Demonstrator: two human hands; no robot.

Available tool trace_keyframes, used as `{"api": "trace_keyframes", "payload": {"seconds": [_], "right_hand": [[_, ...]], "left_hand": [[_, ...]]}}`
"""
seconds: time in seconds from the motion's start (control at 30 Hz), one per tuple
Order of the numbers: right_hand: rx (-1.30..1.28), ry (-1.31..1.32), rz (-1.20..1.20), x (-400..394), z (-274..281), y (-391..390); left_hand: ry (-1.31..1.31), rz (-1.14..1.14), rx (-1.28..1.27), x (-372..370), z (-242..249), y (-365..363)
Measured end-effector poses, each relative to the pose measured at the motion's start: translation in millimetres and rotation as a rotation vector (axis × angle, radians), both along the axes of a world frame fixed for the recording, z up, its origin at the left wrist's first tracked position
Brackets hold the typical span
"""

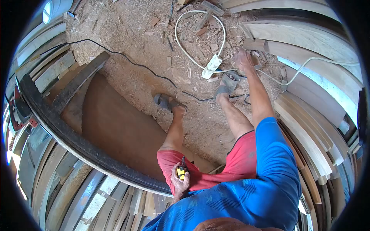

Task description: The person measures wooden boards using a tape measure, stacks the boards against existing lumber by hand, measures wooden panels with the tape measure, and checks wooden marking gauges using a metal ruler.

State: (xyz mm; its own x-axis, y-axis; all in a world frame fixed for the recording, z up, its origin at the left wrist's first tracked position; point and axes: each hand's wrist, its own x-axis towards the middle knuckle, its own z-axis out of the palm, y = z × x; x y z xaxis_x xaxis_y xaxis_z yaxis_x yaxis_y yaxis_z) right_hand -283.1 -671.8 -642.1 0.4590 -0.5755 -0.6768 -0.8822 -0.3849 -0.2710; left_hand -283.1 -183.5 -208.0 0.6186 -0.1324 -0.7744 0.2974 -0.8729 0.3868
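Observation:
My left hand (180,181) rests against my red shorts, closed around a small yellow and black tool (180,171) that looks like a tape measure. My right hand (243,59) is stretched far forward and down to the sawdust floor (127,34). It sits among small wood scraps (252,44), just right of a white power strip (212,65). Its fingers point away from me, and I cannot make out whether they hold a scrap. My feet in grey sandals (229,82) stand right below that hand.
A white cable (181,42) loops on the floor from the power strip. A black cable (131,61) crosses the sawdust. A brown board (115,127) lies at the left beside a dark curved beam (69,134). Stacks of wooden planks (308,127) line both sides.

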Motion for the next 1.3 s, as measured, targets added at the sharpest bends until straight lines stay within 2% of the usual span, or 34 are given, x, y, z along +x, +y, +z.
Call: {"api": "trace_keyframes", "payload": {"seconds": [0.1, 0.2, 0.3, 0.4, 0.47, 0.57, 0.6, 0.67, 0.7, 0.73, 0.8, 0.83, 0.9, 0.93, 0.97, 1.03, 1.1, 1.17, 1.23, 1.27, 1.3], "right_hand": [[-0.145, -0.093, -0.176, 29.7, 33.9, -28.3], [-0.474, -0.031, -0.096, 52.9, 31.3, -68.2], [0.077, -0.003, -0.252, 54.6, -26.1, -113.3], [0.221, 0.12, -0.154, 65.3, -24.0, -94.1], [0.041, 0.154, -0.123, 53.2, -15.8, -54.9], [-0.174, 0.208, -0.167, 32.9, 32.9, 0.4], [-0.138, 0.153, -0.167, 13.4, 37.0, 11.7], [-0.154, 0.121, -0.001, -20.0, 48.6, 32.1], [-0.194, 0.039, -0.073, -26.1, 71.9, 46.0], [-0.297, -0.05, -0.02, -28.4, 98.7, 59.3], [-0.132, -0.041, -0.063, -38.8, 132.7, 64.3], [-0.166, -0.038, -0.071, -36.4, 156.9, 70.4], [-0.072, 0.049, -0.155, -19.8, 211.8, 76.6], [-0.06, 0.042, -0.145, -7.4, 242.8, 81.1], [-0.049, 0.041, -0.136, 2.3, 273.7, 86.0], [0.017, -0.129, -0.133, 11.2, 311.4, 96.1], [0.036, -0.225, -0.146, 33.2, 347.5, 102.7], [0.008, -0.243, -0.193, 61.7, 405.7, 130.6], [0.123, -0.39, -0.174, 71.1, 411.3, 146.7], [0.035, -0.405, -0.013, 86.7, 437.5, 160.6], [0.072, -0.477, 0.03, 101.2, 457.3, 175.6]], "left_hand": [[0.017, 0.026, 0.0, 0.2, -0.2, 0.7], [0.004, 0.019, 0.004, 5.6, 0.3, -1.4], [-0.023, 0.008, 0.0, 5.0, -4.5, 1.2], [-0.069, -0.058, 0.006, 7.8, -2.3, -4.2], [-0.011, -0.034, 0.015, 4.4, 1.6, -0.4], [0.001, -0.059, 0.003, 0.6, 2.2, 6.7], [-0.011, -0.075, -0.001, 3.9, 6.4, 7.3], [0.072, -0.01, 0.031, 15.6, 18.5, 1.3], [0.121, 0.042, 0.053, 17.8, 22.1, 5.0], [0.115, 0.111, -0.03, 13.4, 17.0, 17.9], [0.119, 0.12, -0.048, 30.0, 22.5, 23.0], [0.17, 0.168, -0.053, 36.9, 21.9, 29.8], [-0.048, 0.154, -0.13, 56.2, 28.4, 42.2], [-0.052, 0.173, -0.127, 83.2, 50.3, 38.7], [-0.181, 0.159, -0.148, 101.0, 55.4, 48.8], [-0.286, 0.268, -0.071, 159.5, 109.2, 46.7], [-0.735, 0.181, -0.023, 205.5, 133.0, 72.5], [-0.946, 0.026, 0.188, 237.1, 138.2, 117.0], [-0.917, 0.069, 0.294, 253.3, 112.4, 166.8], [-0.874, 0.077, 0.334, 257.2, 107.5, 183.6], [-0.831, 0.082, 0.373, 259.4, 99.5, 196.2]]}}
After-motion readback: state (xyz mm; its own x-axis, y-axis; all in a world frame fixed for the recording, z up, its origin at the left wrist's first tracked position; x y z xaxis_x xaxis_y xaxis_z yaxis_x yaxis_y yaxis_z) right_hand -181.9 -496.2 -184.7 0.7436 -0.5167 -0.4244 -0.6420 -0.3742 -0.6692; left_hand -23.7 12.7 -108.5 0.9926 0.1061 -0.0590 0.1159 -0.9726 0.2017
